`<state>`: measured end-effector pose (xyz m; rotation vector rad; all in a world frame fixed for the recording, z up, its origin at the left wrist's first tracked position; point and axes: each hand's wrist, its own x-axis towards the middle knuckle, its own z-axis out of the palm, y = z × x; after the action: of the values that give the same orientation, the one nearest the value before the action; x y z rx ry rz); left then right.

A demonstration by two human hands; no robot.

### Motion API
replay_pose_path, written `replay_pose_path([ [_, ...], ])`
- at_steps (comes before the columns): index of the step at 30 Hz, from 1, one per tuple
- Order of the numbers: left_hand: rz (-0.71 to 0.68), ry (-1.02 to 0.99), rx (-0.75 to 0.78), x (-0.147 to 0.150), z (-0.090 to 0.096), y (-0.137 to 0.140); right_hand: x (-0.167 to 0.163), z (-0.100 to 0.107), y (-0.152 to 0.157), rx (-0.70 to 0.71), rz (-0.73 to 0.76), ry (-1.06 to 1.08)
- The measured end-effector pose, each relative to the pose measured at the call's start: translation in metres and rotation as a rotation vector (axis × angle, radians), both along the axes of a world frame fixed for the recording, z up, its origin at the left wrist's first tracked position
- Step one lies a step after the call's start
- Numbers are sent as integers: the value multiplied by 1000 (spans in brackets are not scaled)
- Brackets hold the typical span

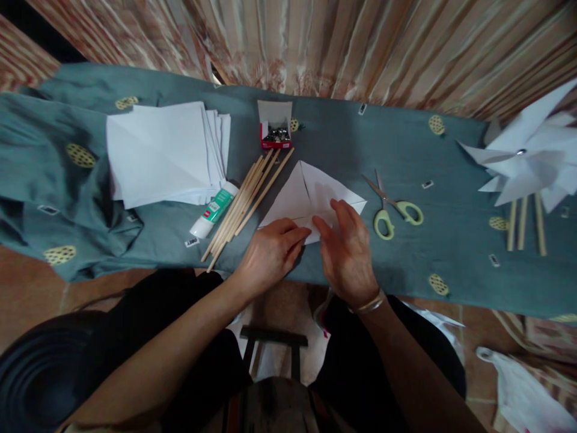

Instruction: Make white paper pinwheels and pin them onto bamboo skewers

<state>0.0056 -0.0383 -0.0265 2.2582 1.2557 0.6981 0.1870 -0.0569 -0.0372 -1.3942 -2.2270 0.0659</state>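
Note:
A white paper square (293, 187) with slits running in from its corners lies at the table's front edge. My left hand (271, 248) is closed on its near left side, thumb and forefinger pressed together. My right hand (347, 252) rests over the near right part, thumb and fingers apart, touching the paper. Both hands hide part of the near edge. Green-handled scissors (391, 207) lie spread to the right of the paper. To the left are several wooden sticks (246, 204) and a glue stick (214, 210).
A stack of white paper (157, 153) lies at the left. An opened small box (275, 126) holds shiny metal pieces at the back. White paper pinwheels (518, 153) on sticks lie at the right. The table is covered with green cloth (333, 132); a curtain (315, 42) hangs behind it.

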Motion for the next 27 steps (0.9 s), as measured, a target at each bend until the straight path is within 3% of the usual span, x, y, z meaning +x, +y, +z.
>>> replay_pose_path([
  [19, -8, 17, -72, 1, 2, 2, -10, -9, 8, -86, -8, 71],
  [27, 6, 25, -49, 1, 3, 2, 9, 8, 21, -221, -76, 423],
])
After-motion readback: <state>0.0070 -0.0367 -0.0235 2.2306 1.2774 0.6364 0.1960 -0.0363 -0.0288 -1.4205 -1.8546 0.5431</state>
